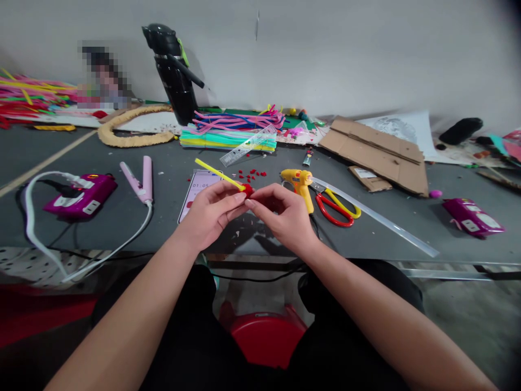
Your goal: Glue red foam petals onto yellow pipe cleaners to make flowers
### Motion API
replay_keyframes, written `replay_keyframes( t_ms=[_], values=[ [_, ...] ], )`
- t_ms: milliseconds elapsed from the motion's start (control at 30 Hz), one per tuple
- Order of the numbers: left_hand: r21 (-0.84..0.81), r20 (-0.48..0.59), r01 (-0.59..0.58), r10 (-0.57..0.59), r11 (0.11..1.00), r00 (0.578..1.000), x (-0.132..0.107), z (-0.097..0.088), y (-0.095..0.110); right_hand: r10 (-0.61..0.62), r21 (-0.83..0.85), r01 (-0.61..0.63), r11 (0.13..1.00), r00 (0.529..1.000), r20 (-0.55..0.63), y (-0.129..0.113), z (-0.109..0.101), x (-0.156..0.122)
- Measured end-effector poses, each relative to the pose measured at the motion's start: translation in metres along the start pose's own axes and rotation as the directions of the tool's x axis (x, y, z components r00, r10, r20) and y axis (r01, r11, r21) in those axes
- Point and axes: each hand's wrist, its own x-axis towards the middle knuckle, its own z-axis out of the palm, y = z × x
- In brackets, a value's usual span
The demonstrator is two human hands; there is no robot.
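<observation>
Both my hands meet above the front edge of the grey table [134, 217]. My left hand [211, 209] pinches a yellow pipe cleaner [217, 172] that slants up to the left. A small red piece [247, 190] sits at its lower end. My right hand [285, 214] has its fingers closed on that red piece from the right. A phone [195, 190] with a lit screen lies on the table just behind my left hand.
A yellow glue gun [300, 182], red and yellow scissors [336, 206] and a clear glue stick [382, 220] lie to the right. Left are a pink hair straightener [142, 182] and a purple power strip [81, 196]. Pipe cleaners [232, 130], a black bottle [175, 70] and cardboard [374, 146] stand behind.
</observation>
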Motion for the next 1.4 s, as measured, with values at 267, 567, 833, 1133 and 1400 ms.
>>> replay_keyframes(
  t_ms=[267, 567, 833, 1133, 1400],
  values=[
    [-0.007, 0.006, -0.034, 0.034, 0.999, 0.999, 0.0, 0.001, -0.002, -0.001, 0.011, 0.001, 1.0, 1.0, -0.031, 0.005, 0.002, 0.0],
    [-0.008, 0.015, -0.07, 0.07, 0.998, 0.997, 0.0, 0.003, -0.003, 0.03, 0.016, -0.029, 0.999, 0.999, -0.045, 0.005, 0.003, 0.0],
    [0.0, 0.019, -0.049, 0.049, 0.999, 0.999, 0.0, 0.003, -0.003, -0.002, -0.03, 0.001, 1.0, 0.999, -0.046, 0.006, 0.004, -0.001],
    [-0.002, 0.019, -0.042, 0.042, 0.999, 0.999, 0.0, 0.003, -0.005, -0.041, -0.078, 0.036, 0.996, 0.997, -0.065, 0.002, 0.007, -0.003],
    [-0.013, 0.024, -0.034, 0.035, 0.999, 0.999, -0.001, 0.004, -0.004, -0.14, -0.172, 0.123, 0.977, 0.986, -0.089, 0.002, 0.011, -0.008]
  ],
)
